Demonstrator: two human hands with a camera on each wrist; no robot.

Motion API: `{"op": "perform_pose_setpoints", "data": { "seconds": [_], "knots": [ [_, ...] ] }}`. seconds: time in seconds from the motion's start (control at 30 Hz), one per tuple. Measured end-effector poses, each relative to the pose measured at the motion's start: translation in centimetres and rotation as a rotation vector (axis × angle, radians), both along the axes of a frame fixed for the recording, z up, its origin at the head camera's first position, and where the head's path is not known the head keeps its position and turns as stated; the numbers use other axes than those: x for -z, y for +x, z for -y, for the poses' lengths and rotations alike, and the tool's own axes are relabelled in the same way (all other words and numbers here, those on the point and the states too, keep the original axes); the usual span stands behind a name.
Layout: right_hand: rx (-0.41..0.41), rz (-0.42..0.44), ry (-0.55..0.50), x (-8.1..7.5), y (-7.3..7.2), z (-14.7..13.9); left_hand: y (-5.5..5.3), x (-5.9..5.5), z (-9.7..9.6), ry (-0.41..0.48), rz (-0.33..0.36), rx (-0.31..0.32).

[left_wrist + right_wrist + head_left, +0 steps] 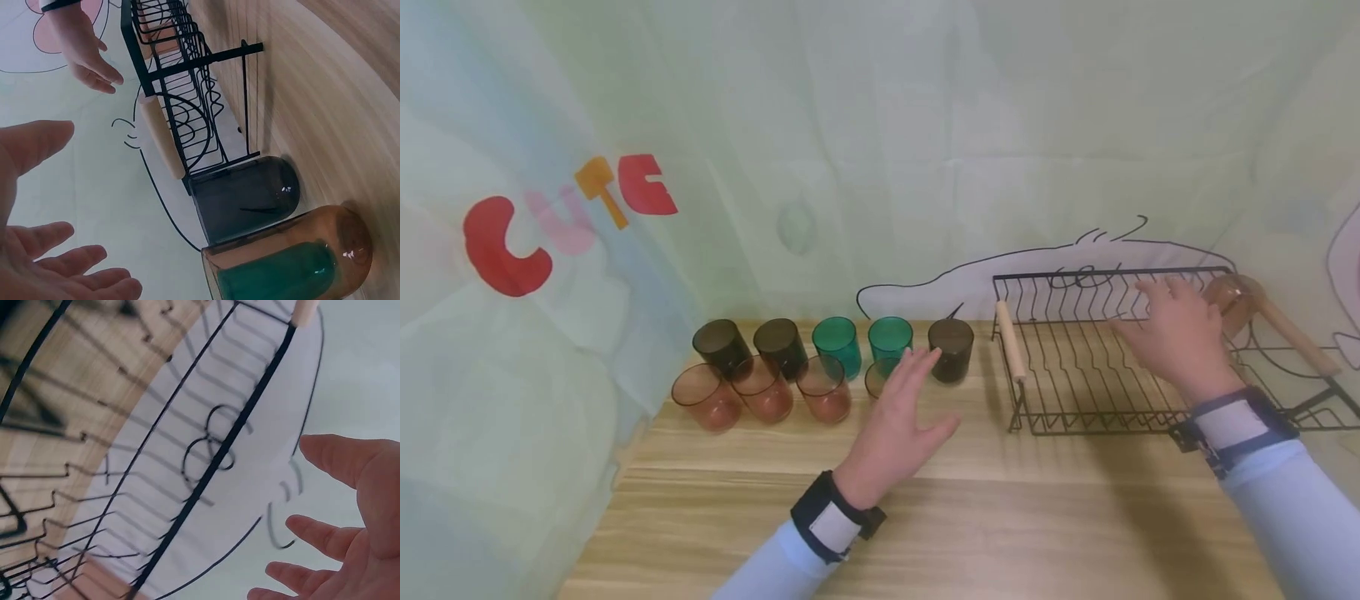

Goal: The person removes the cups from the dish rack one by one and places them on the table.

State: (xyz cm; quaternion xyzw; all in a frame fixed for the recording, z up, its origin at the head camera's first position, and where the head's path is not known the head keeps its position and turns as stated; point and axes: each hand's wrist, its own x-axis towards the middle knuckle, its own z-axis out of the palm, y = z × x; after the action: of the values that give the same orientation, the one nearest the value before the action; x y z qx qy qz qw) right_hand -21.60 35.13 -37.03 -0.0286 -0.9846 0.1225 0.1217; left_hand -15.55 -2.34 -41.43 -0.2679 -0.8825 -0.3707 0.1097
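My left hand (891, 433) is held open over the near row of glasses, fingers spread and thumb apart, holding nothing. Its fingers partly cover a pink glass (874, 379) in the head view. Just right of the fingertips stands a dark grey glass (951, 350). Above the black wire dish rack (1075, 273), my right hand (1180, 337) hovers with relaxed, parted fingers and nothing in it. A pinkish-brown glass (1240, 292) sits at the rack's right end, close beside that hand and partly hidden by it.
Two green glasses (837, 346) and two more dark glasses (721, 346) form the back row on the wooden table (970, 533). Several pink glasses (707, 400) stand in front of them. The rack has wooden handles (1011, 342). A printed curtain (865, 150) hangs behind.
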Motion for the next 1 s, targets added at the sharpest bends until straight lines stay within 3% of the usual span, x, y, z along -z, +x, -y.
{"op": "perform_pose_setpoints", "data": {
  "seconds": [0.27, 0.43, 0.7, 1.0],
  "knots": [
    [0.051, 0.043, 0.036, 0.6, -2.0, -3.7, 0.5, 0.8, -0.6, -0.085, 0.072, 0.066],
    [0.099, 0.075, 0.014, 0.7, -2.6, -6.2, 0.5, 1.1, -0.7, -0.131, 0.08, 0.115],
    [0.197, 0.091, -0.022, 0.8, -4.0, -10.0, 0.5, 1.5, -0.5, -0.185, 0.085, 0.134],
    [0.141, 0.049, 0.037, 2.1, -4.9, -12.0, 0.5, 1.6, -0.5, -0.204, 0.082, 0.15]
  ]
}}
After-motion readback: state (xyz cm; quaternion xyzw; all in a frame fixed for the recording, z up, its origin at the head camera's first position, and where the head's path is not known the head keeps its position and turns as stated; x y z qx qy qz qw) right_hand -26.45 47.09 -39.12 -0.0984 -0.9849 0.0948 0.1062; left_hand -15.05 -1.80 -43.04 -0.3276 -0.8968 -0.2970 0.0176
